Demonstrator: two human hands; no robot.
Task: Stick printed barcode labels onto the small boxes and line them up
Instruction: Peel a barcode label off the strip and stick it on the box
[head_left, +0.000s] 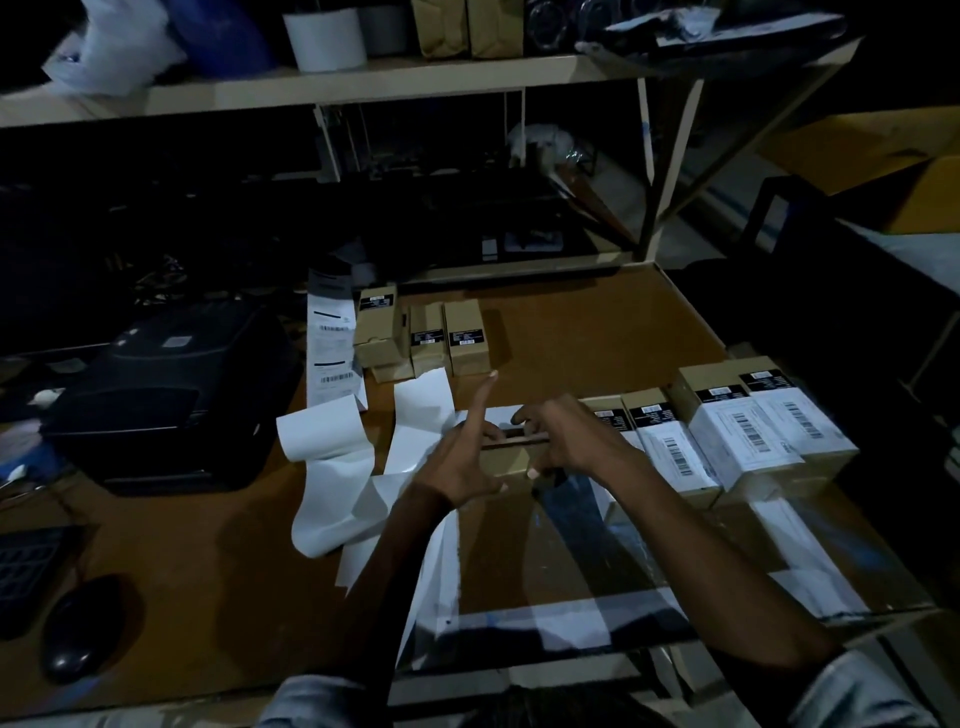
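A small brown box (511, 457) lies at the table's middle, held between both hands. My left hand (467, 457) holds its left end, with the index finger sticking straight up and forward. My right hand (563, 439) grips its right end, fingers curled over the top and thumb on the near side. A white label (498, 415) shows just behind the box top. To the right stands a row of labelled boxes (748, 431) with white barcode labels. Three unlabelled brown boxes (423, 332) stand at the back. A printed label strip (332, 345) lies beside them.
A black label printer (166, 395) sits at the left, with curled white backing paper (343, 467) trailing across the table. A mouse (85, 626) and a keyboard corner (26, 569) lie at the near left. A shelf (363, 83) runs overhead at the back.
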